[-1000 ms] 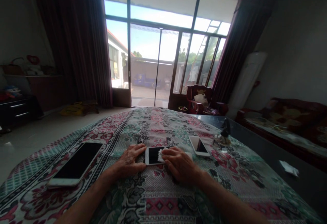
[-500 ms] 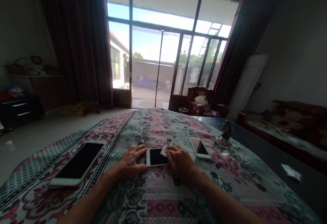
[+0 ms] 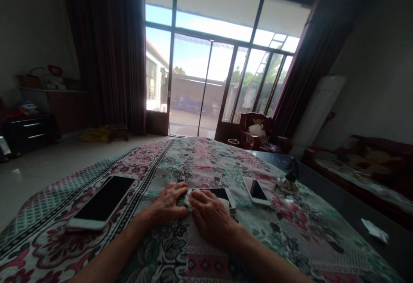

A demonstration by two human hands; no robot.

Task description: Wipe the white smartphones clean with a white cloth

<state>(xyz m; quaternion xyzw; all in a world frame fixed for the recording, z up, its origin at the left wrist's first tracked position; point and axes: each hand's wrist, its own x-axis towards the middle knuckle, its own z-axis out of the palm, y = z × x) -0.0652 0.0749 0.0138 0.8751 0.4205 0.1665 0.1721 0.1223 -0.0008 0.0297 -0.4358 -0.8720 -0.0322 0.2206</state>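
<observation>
A white smartphone point(image 3: 222, 194) with a dark screen lies flat on the patterned tablecloth in front of me. My left hand point(image 3: 170, 202) grips its left end, thumb at the near corner and fingers at the far one. My right hand point(image 3: 211, 214) presses a crumpled white tissue point(image 3: 189, 200) onto the left part of the screen, and its fingers cover much of the phone. Farther right lies a second white phone point(image 3: 257, 191). On the left a larger white phone point(image 3: 102, 201) rests face up, apart from both hands.
The floral tablecloth point(image 3: 174, 248) covers most of the table. A glass dish with a dark object point(image 3: 288, 184) stands right of the phones. A crumpled white paper point(image 3: 375, 231) lies on the dark tabletop point(image 3: 348, 207). Beyond are a wooden armchair point(image 3: 254, 130) and glass doors.
My right hand has slid the tissue leftward across the phone, from its right part to its left end beside my left hand. The phone's right end now shows. The view has shifted slightly.
</observation>
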